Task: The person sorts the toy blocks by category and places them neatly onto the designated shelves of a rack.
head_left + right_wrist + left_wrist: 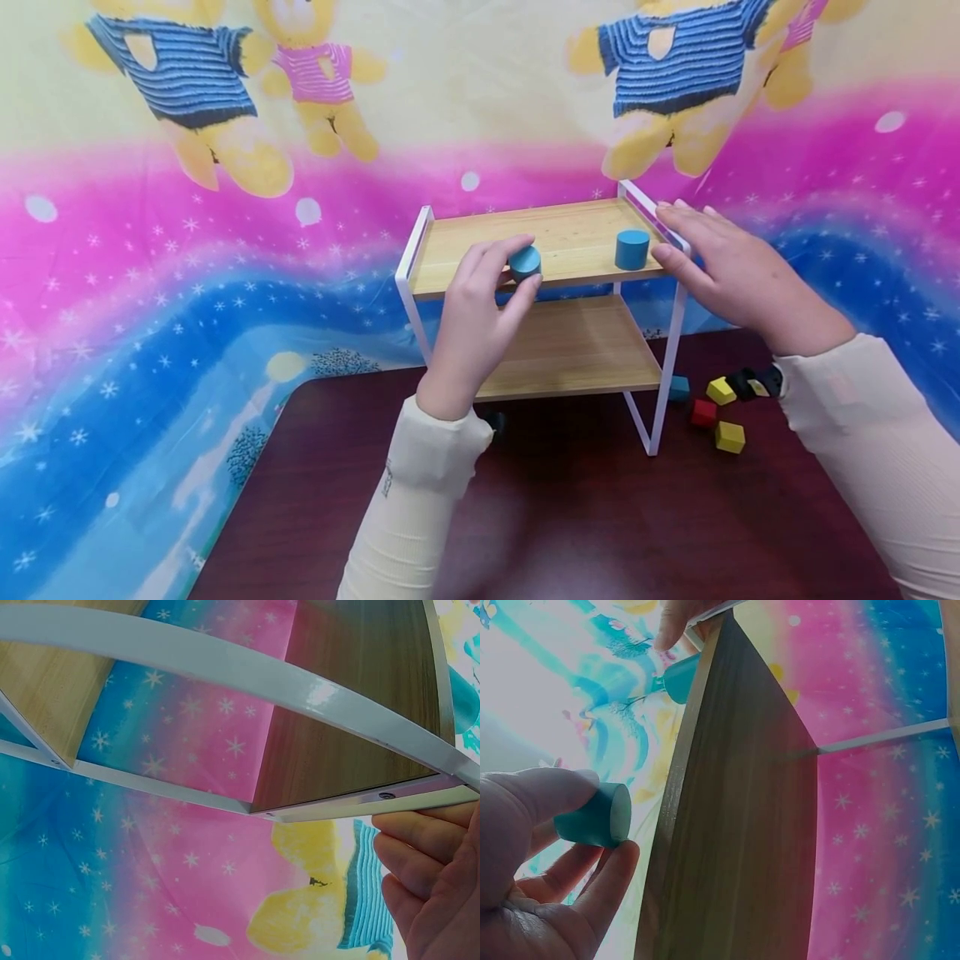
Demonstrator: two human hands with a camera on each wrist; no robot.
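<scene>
My left hand [483,317] pinches a blue cylinder block [525,262] between thumb and fingers at the front edge of the shelf rack's top board [577,229]. In the left wrist view, the held cylinder [604,816] is apart from the board's edge. A second blue cylinder [632,250] stands upright at the right end of the top board. Beside it, my right hand [738,262] has its fingers extended at the rack's white right side rail [652,208]. The right wrist view shows those fingers [420,840] against the rail, curled little if at all.
The rack's lower board [577,350] lies beneath the top one. Right of its white leg, a blue block [678,388], a red block [703,413] and two yellow blocks [730,437] lie on the dark table [600,517]. A patterned cloth [187,275] hangs behind.
</scene>
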